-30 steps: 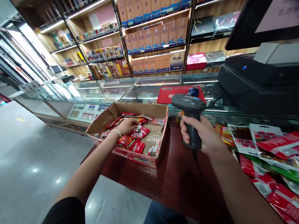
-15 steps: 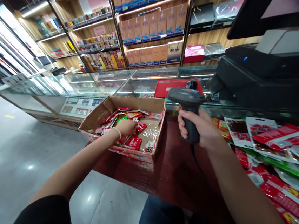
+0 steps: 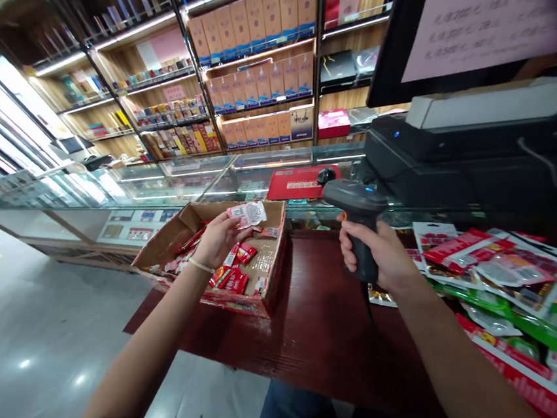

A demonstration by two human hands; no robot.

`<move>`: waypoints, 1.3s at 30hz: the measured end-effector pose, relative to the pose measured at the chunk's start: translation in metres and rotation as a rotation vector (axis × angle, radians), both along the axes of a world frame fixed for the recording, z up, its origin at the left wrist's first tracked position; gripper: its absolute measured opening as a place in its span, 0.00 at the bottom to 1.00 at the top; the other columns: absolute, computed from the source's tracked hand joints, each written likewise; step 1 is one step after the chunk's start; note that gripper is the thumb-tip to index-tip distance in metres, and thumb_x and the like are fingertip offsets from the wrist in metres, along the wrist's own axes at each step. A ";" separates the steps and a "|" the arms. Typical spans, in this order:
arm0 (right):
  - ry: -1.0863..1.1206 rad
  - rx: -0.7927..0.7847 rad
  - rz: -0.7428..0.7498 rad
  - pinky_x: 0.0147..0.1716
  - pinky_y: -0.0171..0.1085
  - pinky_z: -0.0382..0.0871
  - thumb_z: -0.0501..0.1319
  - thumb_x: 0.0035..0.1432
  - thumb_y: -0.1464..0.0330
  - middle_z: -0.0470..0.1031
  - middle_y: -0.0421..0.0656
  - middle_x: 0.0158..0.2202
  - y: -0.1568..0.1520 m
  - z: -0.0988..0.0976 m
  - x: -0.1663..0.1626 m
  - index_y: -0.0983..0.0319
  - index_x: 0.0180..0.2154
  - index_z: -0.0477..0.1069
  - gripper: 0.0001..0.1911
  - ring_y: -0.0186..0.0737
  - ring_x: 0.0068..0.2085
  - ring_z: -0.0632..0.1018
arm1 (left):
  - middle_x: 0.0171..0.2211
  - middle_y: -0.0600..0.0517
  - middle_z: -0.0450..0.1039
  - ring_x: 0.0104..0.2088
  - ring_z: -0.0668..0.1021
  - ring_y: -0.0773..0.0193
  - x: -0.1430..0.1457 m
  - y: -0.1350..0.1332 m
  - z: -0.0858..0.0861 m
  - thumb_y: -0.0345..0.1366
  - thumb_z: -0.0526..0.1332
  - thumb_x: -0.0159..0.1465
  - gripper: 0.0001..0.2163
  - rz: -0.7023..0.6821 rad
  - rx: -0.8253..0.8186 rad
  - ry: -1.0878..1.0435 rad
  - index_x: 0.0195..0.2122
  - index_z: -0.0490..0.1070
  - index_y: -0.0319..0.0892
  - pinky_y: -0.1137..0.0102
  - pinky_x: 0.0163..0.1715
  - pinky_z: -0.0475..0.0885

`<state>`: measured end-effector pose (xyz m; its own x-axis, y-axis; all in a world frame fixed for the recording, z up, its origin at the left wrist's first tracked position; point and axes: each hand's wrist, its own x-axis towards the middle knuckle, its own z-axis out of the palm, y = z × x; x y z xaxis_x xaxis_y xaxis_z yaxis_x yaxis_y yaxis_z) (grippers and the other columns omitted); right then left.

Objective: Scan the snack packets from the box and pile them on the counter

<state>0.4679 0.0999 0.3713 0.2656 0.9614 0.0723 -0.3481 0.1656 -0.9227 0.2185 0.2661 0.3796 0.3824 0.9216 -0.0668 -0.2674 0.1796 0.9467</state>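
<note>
My left hand (image 3: 219,242) is closed on a small whitish snack packet (image 3: 249,214), held up over the cardboard box (image 3: 276,287). Inside that box lie several small packets, mostly red, such as one red packet (image 3: 237,281) near its front wall. My right hand (image 3: 372,250) grips a black barcode scanner (image 3: 356,201) by its handle, fingers wrapped round it. The scanner is upright, its head towards the left, and its cable hangs down from the handle. It stands to the right of the box, apart from the packet.
A pile of snack bags (image 3: 501,273) lies on the right of the dark red table (image 3: 292,346). Behind are a glass counter (image 3: 226,181), a red mat (image 3: 289,185) with a computer mouse (image 3: 326,176), a monitor (image 3: 468,26), and shelves of tall boxes (image 3: 255,24).
My left hand has risen out of the packets in the box with a whitish packet in it. My right hand still holds the barcode scanner. The whole view has shifted.
</note>
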 end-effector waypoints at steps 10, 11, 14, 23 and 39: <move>-0.027 -0.078 -0.251 0.12 0.30 0.63 0.68 0.52 0.59 0.66 0.33 0.20 -0.044 -0.042 0.060 0.60 0.30 0.66 0.15 0.29 0.15 0.66 | 0.45 0.48 0.75 0.42 0.78 0.63 0.142 -0.107 -0.041 0.35 0.67 0.57 0.17 -0.078 0.167 -0.155 0.46 0.69 0.42 0.70 0.39 0.76; -0.025 -0.089 -0.271 0.12 0.30 0.63 0.68 0.52 0.59 0.66 0.33 0.19 -0.047 -0.047 0.066 0.60 0.29 0.65 0.16 0.29 0.15 0.66 | 0.45 0.48 0.75 0.41 0.78 0.63 0.154 -0.111 -0.057 0.36 0.67 0.57 0.18 -0.047 0.221 -0.108 0.47 0.68 0.42 0.70 0.38 0.76; -0.008 -0.115 -0.315 0.12 0.30 0.63 0.69 0.51 0.58 0.67 0.32 0.20 -0.051 -0.060 0.078 0.59 0.34 0.66 0.17 0.29 0.15 0.66 | 0.42 0.47 0.75 0.37 0.78 0.63 0.180 -0.106 -0.108 0.39 0.67 0.56 0.19 0.020 0.275 -0.004 0.47 0.67 0.42 0.69 0.37 0.77; -0.192 -0.331 -0.146 0.09 0.29 0.62 0.68 0.52 0.57 0.67 0.30 0.18 -0.054 -0.078 0.068 0.55 0.42 0.61 0.21 0.31 0.14 0.66 | 0.43 0.47 0.76 0.42 0.79 0.64 0.188 -0.066 -0.181 0.42 0.65 0.57 0.17 0.080 0.076 -0.039 0.44 0.70 0.39 0.67 0.45 0.75; -0.266 -0.381 -0.087 0.08 0.28 0.62 0.69 0.51 0.61 0.67 0.32 0.16 -0.054 -0.072 0.052 0.58 0.37 0.66 0.15 0.30 0.13 0.65 | 0.44 0.45 0.76 0.42 0.80 0.61 0.188 -0.065 -0.181 0.41 0.65 0.57 0.19 0.129 0.072 -0.006 0.47 0.62 0.42 0.64 0.43 0.77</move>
